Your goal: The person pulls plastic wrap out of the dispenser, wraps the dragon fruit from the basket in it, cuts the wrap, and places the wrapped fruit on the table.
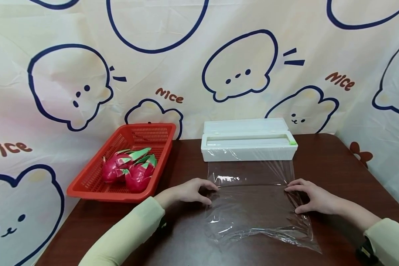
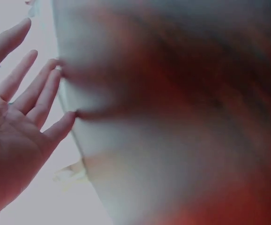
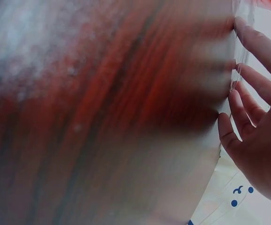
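A sheet of clear plastic wrap [image 1: 252, 207] runs from the white dispenser box [image 1: 249, 154] toward the front of the dark table, its loose end crumpled. At the sheet's left edge, my left hand [image 1: 193, 190] rests its fingertips, thumb and fingers apart. My right hand [image 1: 316, 197] touches the right edge in the same way, where the wrap bunches into folds. In the left wrist view the fingers [image 2: 45, 96] are loosely extended, tips on the tabletop. The right wrist view has the fingers [image 3: 240, 112] lightly bent, with film at the tips.
To the left, a red plastic basket [image 1: 163, 162] holds dragon fruits [image 1: 139, 176] with green-tipped scales. The box's lid [image 1: 246, 126] stands raised at the back. A cloth [image 1: 239, 74] printed with cartoon bears hangs behind the brown table [image 1: 186, 236].
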`<state>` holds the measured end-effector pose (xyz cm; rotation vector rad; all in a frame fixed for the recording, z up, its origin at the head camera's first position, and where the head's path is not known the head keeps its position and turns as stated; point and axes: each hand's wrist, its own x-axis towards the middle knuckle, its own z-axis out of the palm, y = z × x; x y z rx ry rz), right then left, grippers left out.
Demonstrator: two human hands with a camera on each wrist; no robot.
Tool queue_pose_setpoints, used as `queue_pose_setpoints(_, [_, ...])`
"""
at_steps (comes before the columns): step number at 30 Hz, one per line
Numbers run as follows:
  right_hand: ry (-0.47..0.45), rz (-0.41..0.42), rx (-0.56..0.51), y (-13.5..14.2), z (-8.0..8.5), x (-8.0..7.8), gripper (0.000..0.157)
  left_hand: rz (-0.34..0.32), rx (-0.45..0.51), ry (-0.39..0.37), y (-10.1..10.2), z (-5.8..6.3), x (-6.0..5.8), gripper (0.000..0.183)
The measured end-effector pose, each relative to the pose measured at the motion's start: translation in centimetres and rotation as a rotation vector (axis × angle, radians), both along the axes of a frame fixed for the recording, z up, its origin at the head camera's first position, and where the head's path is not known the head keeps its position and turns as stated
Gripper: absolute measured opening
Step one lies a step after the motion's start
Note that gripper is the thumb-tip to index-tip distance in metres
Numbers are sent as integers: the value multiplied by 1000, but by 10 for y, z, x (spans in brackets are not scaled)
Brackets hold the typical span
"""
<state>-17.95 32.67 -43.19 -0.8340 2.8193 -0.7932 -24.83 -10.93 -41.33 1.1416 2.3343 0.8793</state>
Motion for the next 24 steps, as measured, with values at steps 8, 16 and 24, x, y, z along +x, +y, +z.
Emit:
queue_pose_setpoints(8, [-31, -6, -13, 1, -2, -1, 60, 46, 104, -21, -20, 30, 17, 40])
queue_pose_setpoints(16, [7, -9, -18, 0, -2, 1, 59, 157, 219, 8, -57, 68, 33, 43])
queue_pose_setpoints(24, [7, -5, -16, 1, -4, 2, 59, 429, 229, 99, -104, 99, 29, 45])
